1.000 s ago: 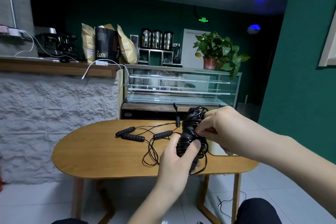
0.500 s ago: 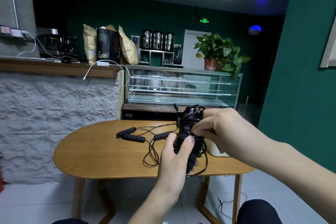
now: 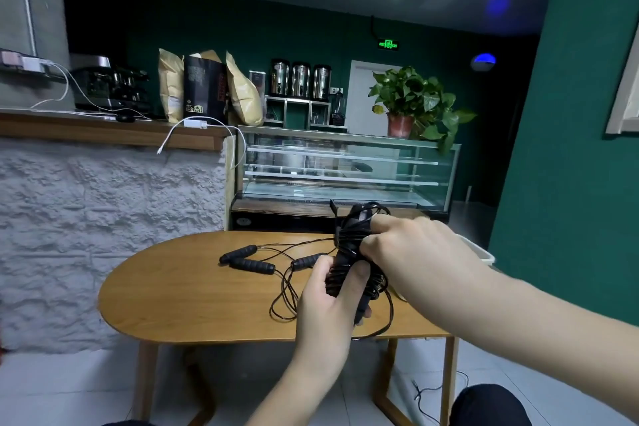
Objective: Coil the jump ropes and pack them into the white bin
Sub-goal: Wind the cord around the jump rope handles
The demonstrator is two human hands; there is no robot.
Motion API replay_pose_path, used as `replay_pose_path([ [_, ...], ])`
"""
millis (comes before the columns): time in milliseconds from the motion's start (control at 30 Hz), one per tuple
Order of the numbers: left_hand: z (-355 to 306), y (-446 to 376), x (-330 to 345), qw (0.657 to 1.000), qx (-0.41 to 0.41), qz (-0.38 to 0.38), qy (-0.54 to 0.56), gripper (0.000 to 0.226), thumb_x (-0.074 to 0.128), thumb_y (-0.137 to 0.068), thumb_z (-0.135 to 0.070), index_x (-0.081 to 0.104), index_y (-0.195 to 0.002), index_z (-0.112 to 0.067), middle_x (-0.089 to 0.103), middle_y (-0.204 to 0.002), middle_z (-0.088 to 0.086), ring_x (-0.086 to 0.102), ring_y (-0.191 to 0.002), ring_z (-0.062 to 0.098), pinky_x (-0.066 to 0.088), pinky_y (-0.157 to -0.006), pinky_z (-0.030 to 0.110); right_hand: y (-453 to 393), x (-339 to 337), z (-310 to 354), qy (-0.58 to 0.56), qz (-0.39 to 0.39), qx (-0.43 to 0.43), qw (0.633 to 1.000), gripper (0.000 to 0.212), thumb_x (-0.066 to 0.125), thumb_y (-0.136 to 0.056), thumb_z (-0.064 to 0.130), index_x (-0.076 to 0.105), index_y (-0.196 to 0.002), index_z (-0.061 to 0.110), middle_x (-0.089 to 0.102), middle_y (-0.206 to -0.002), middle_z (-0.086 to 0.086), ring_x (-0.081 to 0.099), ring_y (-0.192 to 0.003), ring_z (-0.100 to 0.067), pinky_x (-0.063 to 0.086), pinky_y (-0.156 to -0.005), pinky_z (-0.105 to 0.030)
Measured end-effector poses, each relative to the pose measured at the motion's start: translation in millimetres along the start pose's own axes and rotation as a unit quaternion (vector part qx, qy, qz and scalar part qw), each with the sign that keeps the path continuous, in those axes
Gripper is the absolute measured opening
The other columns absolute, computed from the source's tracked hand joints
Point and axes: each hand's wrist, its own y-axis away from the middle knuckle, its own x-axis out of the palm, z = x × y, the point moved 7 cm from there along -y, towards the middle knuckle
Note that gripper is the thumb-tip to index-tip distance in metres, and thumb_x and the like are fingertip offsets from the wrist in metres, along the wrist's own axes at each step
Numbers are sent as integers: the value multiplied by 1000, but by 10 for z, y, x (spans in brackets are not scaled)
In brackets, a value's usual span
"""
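A black jump rope bundle (image 3: 349, 239), cord wound round its handles, is held upright above the wooden table (image 3: 193, 290). My left hand (image 3: 326, 311) grips the lower part of the bundle, thumb pressed on the cord. My right hand (image 3: 415, 252) pinches the wound cord near the top. A loose loop of cord hangs below the bundle. More black jump rope handles (image 3: 250, 264) with tangled cord lie on the table behind. The white bin (image 3: 479, 251) shows only as a rim behind my right arm.
A stone-faced counter with a coffee machine (image 3: 107, 83) and bags stands at the left. A glass display case (image 3: 342, 169) with a potted plant (image 3: 415, 100) on top is behind the table. A green wall is on the right. A thin cable lies on the tiled floor.
My right hand has shifted slightly along the top of the bundle, and both hands with the bundle have risen a little. The ropes on the table have not moved.
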Motion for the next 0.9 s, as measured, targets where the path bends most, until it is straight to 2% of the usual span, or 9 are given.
replay_pose_path([
  [67, 0, 6, 12, 1000, 3, 15, -2, 43, 66, -87, -63, 59, -99, -22, 65, -73, 16, 61, -60, 20, 48, -58, 39, -89, 41, -75, -26, -19, -23, 999, 16, 57, -89, 11, 66, -99, 19, 49, -92, 2, 62, -87, -30, 54, -69, -40],
  [133, 28, 29, 34, 1000, -11, 29, -5, 52, 63, -80, -68, 58, -103, -23, 66, -75, 15, 62, -63, 19, 49, -60, 36, -170, 119, -163, -34, -15, -18, 999, 17, 61, -84, 7, 69, -93, 19, 55, -90, 0, 61, -83, -29, 56, -70, -41],
  [233, 63, 56, 60, 998, -41, 32, 44, 44, 65, -85, -57, 59, -110, -21, 66, -80, 10, 60, -67, 21, 47, -61, 36, -221, 205, -224, -73, -40, -22, 996, 18, 59, -90, 12, 69, -98, 24, 57, -93, 2, 62, -86, -24, 55, -72, -37],
  [333, 87, 30, 16, 994, -60, 2, 92, 35, 65, -92, -43, 58, -110, -13, 63, -81, 10, 57, -65, 24, 45, -58, 35, -117, 174, -200, -155, -74, -37, 984, 22, 48, -100, 25, 69, -108, 23, 48, -102, 4, 52, -84, -11, 43, -71, -11],
  [400, 83, 16, -5, 993, -57, -12, 104, 32, 64, -93, -40, 57, -107, -13, 62, -80, 11, 56, -64, 25, 44, -56, 34, -28, 154, -180, -202, -90, -41, 974, 24, 51, -100, 34, 68, -112, 23, 47, -105, 6, 47, -84, -7, 34, -72, 0],
  [467, 57, 14, -9, 993, -45, -13, 107, 28, 60, -90, -41, 59, -107, -18, 62, -80, 12, 56, -64, 25, 45, -56, 35, 18, 169, -219, -243, -116, -40, 962, 29, 58, -96, 43, 69, -118, 28, 49, -105, 12, 49, -84, 2, 35, -72, -1],
  [533, 24, 34, 9, 993, -37, -3, 111, 26, 59, -90, -42, 61, -107, -23, 63, -82, 13, 57, -67, 26, 46, -58, 37, 26, 209, -282, -266, -129, -32, 955, 33, 65, -91, 44, 70, -120, 30, 52, -103, 16, 50, -82, 8, 36, -70, -4],
  [700, -49, 71, 37, 996, -8, 7, 92, 37, 51, -93, -44, 55, -105, -9, 64, -81, 14, 59, -66, 26, 46, -58, 34, 123, 165, -326, -317, -175, -5, 932, 30, 81, -81, 38, 75, -108, 26, 58, -95, 14, 60, -80, -4, 40, -68, -7],
  [900, -138, 117, 72, 997, 18, 10, 78, 36, 48, -96, -44, 54, -99, -8, 64, -78, 14, 58, -64, 25, 44, -58, 35, 242, 164, -368, -392, -246, 21, 886, 20, 84, -77, 24, 75, -94, 25, 50, -74, 10, 50, -63, -10, 36, -59, -8],
])
